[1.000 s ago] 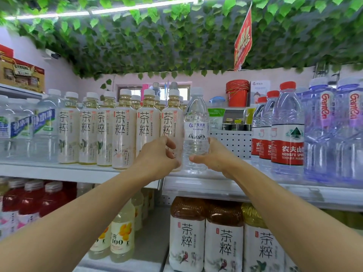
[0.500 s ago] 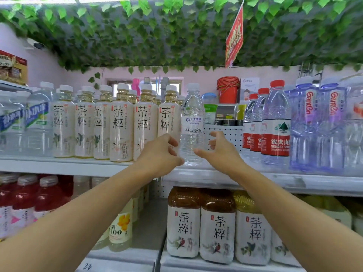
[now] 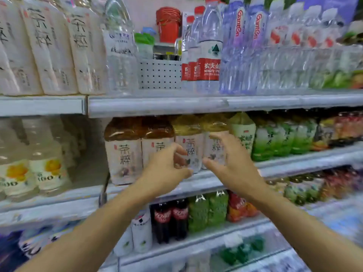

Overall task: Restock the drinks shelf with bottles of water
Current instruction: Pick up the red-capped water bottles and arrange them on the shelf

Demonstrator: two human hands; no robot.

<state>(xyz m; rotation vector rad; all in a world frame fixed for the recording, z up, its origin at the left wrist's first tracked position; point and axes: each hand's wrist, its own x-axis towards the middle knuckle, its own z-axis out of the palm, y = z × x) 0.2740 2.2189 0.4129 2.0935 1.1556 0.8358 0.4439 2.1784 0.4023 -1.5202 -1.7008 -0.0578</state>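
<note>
Now empty left hand (image 3: 167,169), right hand (image 3: 229,165), water bottle (image 3: 119,50) shelved

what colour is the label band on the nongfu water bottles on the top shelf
Red with white lettering, on the clear plastic Nongfu water bottles; the head view shows it plainly.

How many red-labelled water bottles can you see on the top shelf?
3. The front red-labelled bottle stands right of the perforated divider; a second and a third peek out just to its left. More may be hidden.
</note>
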